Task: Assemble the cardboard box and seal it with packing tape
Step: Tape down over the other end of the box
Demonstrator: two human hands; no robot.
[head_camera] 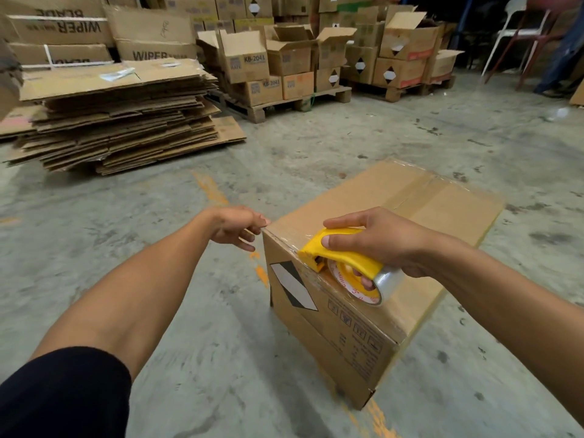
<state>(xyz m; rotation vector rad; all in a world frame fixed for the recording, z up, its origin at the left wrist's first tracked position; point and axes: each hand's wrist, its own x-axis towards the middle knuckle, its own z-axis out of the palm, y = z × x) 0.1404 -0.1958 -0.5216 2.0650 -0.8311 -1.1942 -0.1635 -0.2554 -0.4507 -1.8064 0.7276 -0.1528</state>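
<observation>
A closed brown cardboard box stands on the concrete floor, its top flaps shut with clear tape along the seams. My right hand grips a yellow tape dispenser holding a roll of clear packing tape. The dispenser's front rests on the box's near top edge, above a black-and-white diamond label. My left hand touches the box's near left top corner with its fingertips, fingers apart and holding nothing.
A tall pile of flattened cardboard lies on the floor at the left. Pallets stacked with boxes line the back. Chairs and a person's legs are at the far right. Orange floor markings run past the box.
</observation>
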